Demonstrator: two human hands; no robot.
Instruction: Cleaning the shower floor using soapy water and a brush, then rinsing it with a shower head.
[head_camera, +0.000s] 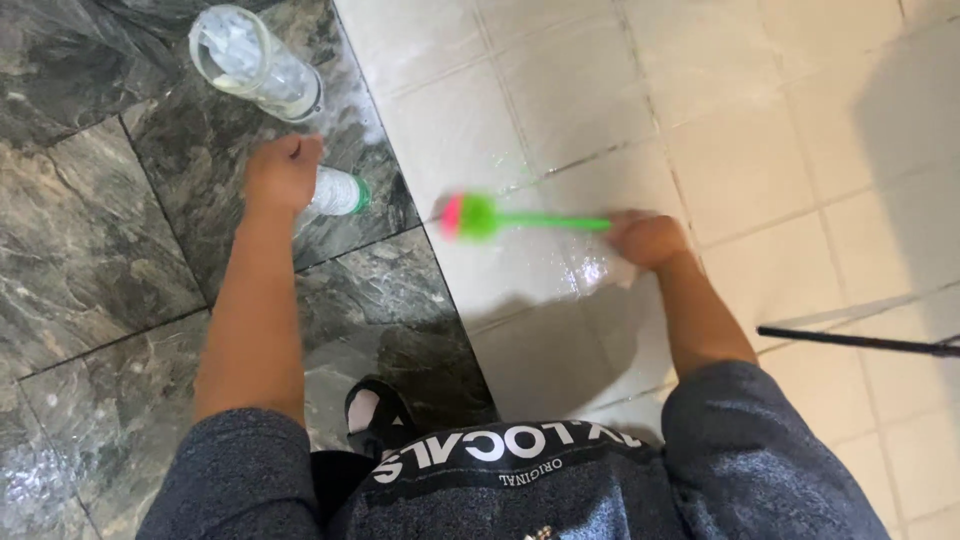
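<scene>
Right grip (648, 240) closed round green brush (520, 220) (pink-tipped, blurred); left grip (283, 170) clutching bottle (338, 192).

Dark marbled stone floor (90, 230) on the left of the frame looks polished, kinda wet. White wall tiles (760, 130) on the right are glossy ceramic. Brush (500, 218) is bright smooth plastic, bottle (335, 192) clear plastic, jar (255, 62) see-through too.

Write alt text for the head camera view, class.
A person's right hand holds a green brush over wet white tiles; the left hand grips a small bottle above dark marble floor, near a clear container.
</scene>
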